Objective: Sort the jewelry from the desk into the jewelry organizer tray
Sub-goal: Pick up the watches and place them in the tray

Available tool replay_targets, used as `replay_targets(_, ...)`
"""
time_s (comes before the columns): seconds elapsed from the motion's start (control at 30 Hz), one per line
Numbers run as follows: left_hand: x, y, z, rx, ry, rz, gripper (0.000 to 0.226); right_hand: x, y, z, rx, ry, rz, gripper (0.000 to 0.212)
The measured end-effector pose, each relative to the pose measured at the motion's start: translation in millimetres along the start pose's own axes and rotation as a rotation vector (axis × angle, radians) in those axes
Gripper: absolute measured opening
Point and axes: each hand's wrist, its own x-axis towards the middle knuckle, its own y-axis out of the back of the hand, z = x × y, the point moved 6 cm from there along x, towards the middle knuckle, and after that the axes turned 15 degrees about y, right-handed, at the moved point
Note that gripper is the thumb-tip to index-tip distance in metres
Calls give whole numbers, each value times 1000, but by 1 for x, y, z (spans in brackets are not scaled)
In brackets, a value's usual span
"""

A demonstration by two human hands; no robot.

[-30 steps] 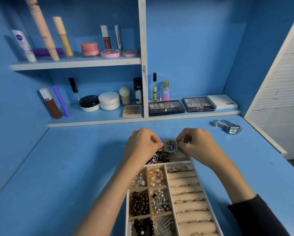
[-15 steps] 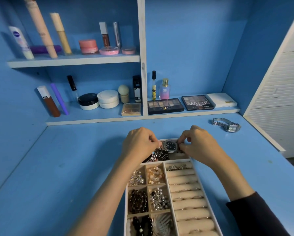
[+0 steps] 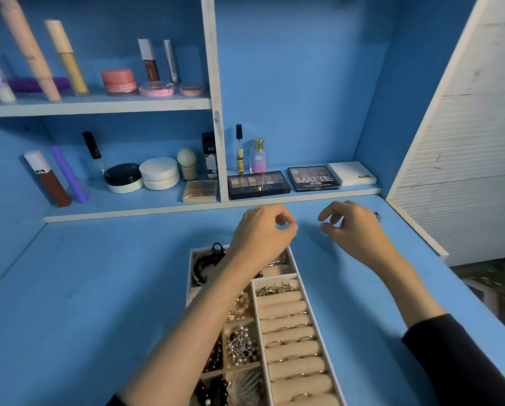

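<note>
Raised off the jewelry tray (image 3: 190,268) since a second ago: left hand (image 3: 263,230) and right hand (image 3: 350,227), apart above the counter (image 3: 128,288) past its far end. Fingers loosely curled, narrow gap, holding nothing; dark-faced watch gone from the pinch. Metal glint in the far compartment by the left wrist, mostly hidden. Silver watch (image 3: 377,215) on the counter, peeking out behind the right hand.
</note>
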Motion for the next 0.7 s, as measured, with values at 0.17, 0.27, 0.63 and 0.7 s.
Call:
replay_targets(0.17, 7, -37, 30, -35, -26, -94, 13, 7, 26, 50, -319, -41, -76, 45)
replay_targets(0.27, 9, -54, 41, -35, -38, -137, 13, 9, 31, 68, -505, -110, -249, 45)
replay_targets(0.63, 12, -51, 49, -38, -153, -151, 59, 11, 43, 32, 62, 71, -37, 10)
replay_targets(0.7, 13, -34, 42, -61, -197, -146, 67, 8, 42, 3, 353, 60, -64, 5)
